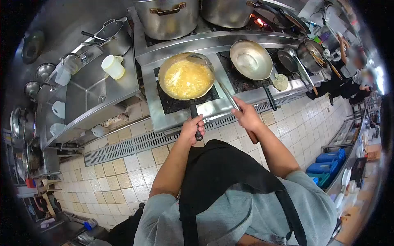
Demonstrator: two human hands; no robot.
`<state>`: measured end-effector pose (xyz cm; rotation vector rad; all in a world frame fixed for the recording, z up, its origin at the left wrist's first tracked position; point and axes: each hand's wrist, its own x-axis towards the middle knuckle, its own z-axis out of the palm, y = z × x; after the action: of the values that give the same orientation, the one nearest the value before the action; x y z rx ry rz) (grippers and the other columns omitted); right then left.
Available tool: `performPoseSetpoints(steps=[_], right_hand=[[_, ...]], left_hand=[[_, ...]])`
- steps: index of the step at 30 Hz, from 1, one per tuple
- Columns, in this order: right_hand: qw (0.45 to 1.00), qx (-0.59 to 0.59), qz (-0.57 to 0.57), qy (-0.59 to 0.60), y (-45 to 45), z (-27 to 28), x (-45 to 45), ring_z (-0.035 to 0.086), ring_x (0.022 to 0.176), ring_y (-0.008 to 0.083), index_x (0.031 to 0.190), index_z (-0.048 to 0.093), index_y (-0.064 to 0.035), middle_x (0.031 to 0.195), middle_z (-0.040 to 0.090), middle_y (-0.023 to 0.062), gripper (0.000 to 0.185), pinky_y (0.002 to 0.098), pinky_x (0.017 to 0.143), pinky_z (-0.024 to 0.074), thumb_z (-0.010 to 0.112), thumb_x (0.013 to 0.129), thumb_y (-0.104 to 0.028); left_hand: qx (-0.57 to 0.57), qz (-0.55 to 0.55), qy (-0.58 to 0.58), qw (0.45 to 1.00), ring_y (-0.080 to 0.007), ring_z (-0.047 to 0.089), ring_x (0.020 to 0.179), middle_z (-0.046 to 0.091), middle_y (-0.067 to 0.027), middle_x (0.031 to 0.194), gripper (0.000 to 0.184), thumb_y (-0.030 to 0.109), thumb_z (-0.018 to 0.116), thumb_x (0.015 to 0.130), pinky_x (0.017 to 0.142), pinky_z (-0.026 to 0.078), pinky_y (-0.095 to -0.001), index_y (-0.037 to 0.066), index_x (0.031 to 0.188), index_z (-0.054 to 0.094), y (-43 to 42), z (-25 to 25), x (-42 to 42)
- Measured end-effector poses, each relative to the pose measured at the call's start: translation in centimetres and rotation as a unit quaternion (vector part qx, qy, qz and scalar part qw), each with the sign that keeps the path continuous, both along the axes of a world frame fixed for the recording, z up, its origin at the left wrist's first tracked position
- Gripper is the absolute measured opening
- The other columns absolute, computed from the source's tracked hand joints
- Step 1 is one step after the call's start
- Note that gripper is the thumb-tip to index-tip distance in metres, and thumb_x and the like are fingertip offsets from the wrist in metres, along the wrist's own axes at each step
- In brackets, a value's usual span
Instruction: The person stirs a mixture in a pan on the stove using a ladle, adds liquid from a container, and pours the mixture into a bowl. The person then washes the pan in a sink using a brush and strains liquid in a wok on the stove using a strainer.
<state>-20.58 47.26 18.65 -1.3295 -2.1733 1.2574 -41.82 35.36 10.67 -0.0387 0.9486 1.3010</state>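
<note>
A metal pan [166, 67] with yellow, egg-like food [186, 80] in it sits on the near left burner. My left hand [192, 128] is closed around the black handle of this pan. My right hand [247, 116] grips a long-handled ladle [226, 91], whose handle ends in brown wood. The ladle's head rests in the pan at its upper right, partly in the food. To the right, an empty light metal pan [251, 60] stands on another burner, its black handle pointing toward me. A crumpled pale cloth [280, 82] lies beside that handle.
Two large pots [166, 20] stand behind, and a flame [258, 20] burns at the back right. A small dark pan [287, 61] and a wok [310, 55] are farther right. At left are a sink [87, 88] and white jug [113, 67]. Other people [349, 65] stand at far right.
</note>
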Motion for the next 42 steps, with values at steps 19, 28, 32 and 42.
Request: performPoseSetpoints(steps=[19, 28, 32, 42], right_hand=[[0.956, -0.266, -0.069, 0.104, -5.2, 5.5, -3.3, 0.047, 0.045, 0.0110, 0.145, 0.038, -0.0054, 0.068, 0.050, 0.0012, 0.054, 0.0266, 0.039, 0.0403, 0.056, 0.095, -0.013], [0.901, -0.384, -0.081, 0.187, -5.2, 2.4, -7.0, 0.047, 0.046, 0.0086, 0.137, 0.044, -0.0058, 0.069, 0.051, -0.0008, 0.045, 0.0259, 0.038, 0.0415, 0.057, 0.095, -0.014], [0.625, -0.644, -0.096, 0.432, -4.6, 1.9, -5.1, 0.046, 0.047, 0.0050, 0.126, 0.050, -0.0044, 0.074, 0.051, -0.0001, 0.031, 0.0209, 0.037, 0.0425, 0.052, 0.098, -0.017], [0.849, -0.404, -0.126, 0.317, -8.7, 7.8, 3.3, 0.048, 0.041, 0.0096, 0.143, 0.039, -0.0056, 0.073, 0.054, 0.0031, 0.052, 0.0238, 0.035, 0.0420, 0.057, 0.093, -0.010]], left_hand=[[0.027, -0.064, 0.029, 0.997, -0.0091, 0.044, 0.049, 0.047, 0.0032, 0.064, 0.016, 0.018, 0.060, 0.094, 0.043, 0.040, -0.0281, 0.010, 0.091, 0.046, 0.0, 0.4, -2.8], [0.018, -0.077, 0.061, 0.995, -0.0092, 0.044, 0.048, 0.047, 0.0022, 0.064, 0.017, 0.015, 0.061, 0.093, 0.042, 0.041, -0.0294, 0.008, 0.095, 0.046, 0.1, 0.4, -3.1], [0.025, -0.080, 0.094, 0.992, -0.0085, 0.043, 0.046, 0.046, 0.0024, 0.063, 0.017, 0.014, 0.061, 0.093, 0.040, 0.040, -0.0288, 0.008, 0.095, 0.046, -0.3, 0.4, -3.2], [0.022, -0.118, 0.160, 0.980, -0.0075, 0.041, 0.044, 0.042, 0.0031, 0.061, 0.019, 0.013, 0.060, 0.092, 0.037, 0.040, -0.0275, 0.009, 0.095, 0.043, -3.3, 3.2, -1.3]])
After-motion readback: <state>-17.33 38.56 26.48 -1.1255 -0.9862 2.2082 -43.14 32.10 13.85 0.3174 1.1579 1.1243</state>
